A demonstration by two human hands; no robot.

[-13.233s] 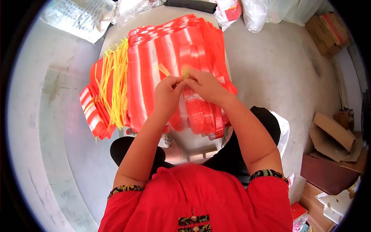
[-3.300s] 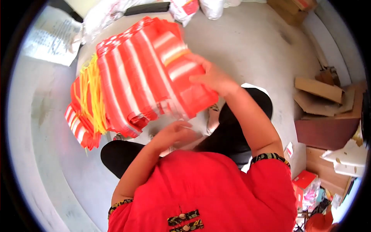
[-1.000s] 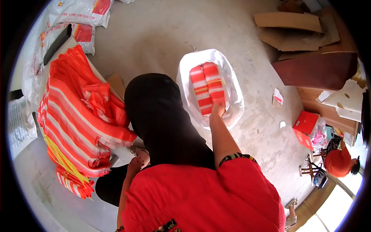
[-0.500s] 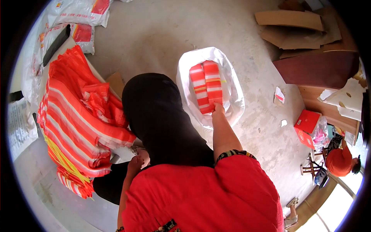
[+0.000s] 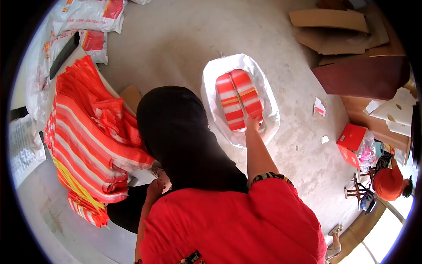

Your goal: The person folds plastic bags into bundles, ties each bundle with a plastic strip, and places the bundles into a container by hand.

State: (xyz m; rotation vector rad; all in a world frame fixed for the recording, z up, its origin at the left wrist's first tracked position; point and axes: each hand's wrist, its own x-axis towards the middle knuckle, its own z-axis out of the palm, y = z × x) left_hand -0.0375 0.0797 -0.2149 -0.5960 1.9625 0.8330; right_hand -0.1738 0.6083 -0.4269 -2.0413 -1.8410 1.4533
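Observation:
Inside an open white sack (image 5: 210,103) on the floor lie two folded red-and-white striped bundles side by side, the left bundle (image 5: 229,102) and the right bundle (image 5: 247,93). A yellow band crosses each one. My right hand (image 5: 253,123) reaches into the sack, its fingers closed on the near end of the right bundle. My left hand (image 5: 154,190) is low beside my black-clad leg (image 5: 176,127); its fingers are too small to make out, and no object shows in it. Left of the leg spreads a heap of red-and-white striped plastic material (image 5: 83,136) with yellow strips (image 5: 77,185).
White printed sacks (image 5: 88,15) are piled at the far left. Cardboard (image 5: 329,22) and a dark red board (image 5: 360,77) lie at the right. Beyond stand a red box (image 5: 351,137) and a small stool (image 5: 357,189); another person in red (image 5: 389,182) is at the right edge.
In the sack, the right bundle's near end has shifted rightward with my right hand, so that the bundle lies more slanted. My left hand has barely moved.

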